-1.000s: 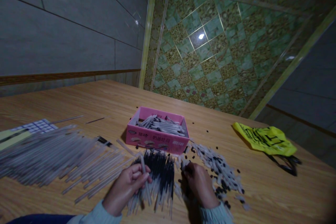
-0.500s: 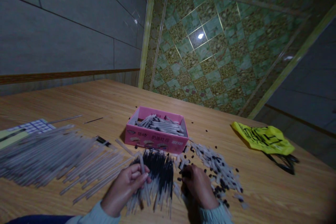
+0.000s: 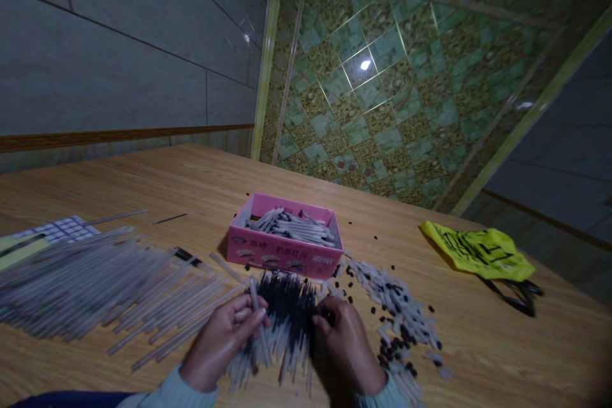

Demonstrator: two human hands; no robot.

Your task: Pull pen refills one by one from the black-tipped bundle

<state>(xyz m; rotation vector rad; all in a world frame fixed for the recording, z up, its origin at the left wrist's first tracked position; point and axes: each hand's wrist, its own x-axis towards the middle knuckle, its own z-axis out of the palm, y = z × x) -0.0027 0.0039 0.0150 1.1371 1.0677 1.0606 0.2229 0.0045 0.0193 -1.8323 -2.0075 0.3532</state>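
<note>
My left hand (image 3: 222,339) is closed round a thin clear pen tube (image 3: 255,310) that stands up between thumb and fingers. It hovers over a heap of black-filled pen refills (image 3: 289,312) lying on the wooden table (image 3: 191,185). My right hand (image 3: 342,347) rests on the right side of that heap, fingers curled and pinched at its edge; what they grip is too small to name. A scatter of small white and black pen parts (image 3: 396,312) lies just right of my right hand.
A pink cardboard box (image 3: 282,255) holding finished pens stands behind the heap. A wide spread of clear pen tubes (image 3: 95,280) covers the left of the table. A yellow plastic bag (image 3: 478,252) lies at the right. Printed paper (image 3: 57,229) sits at far left.
My right hand has slid left from the scattered small parts onto the refill heap, closer to my left hand. My left hand keeps the tube and has barely moved.
</note>
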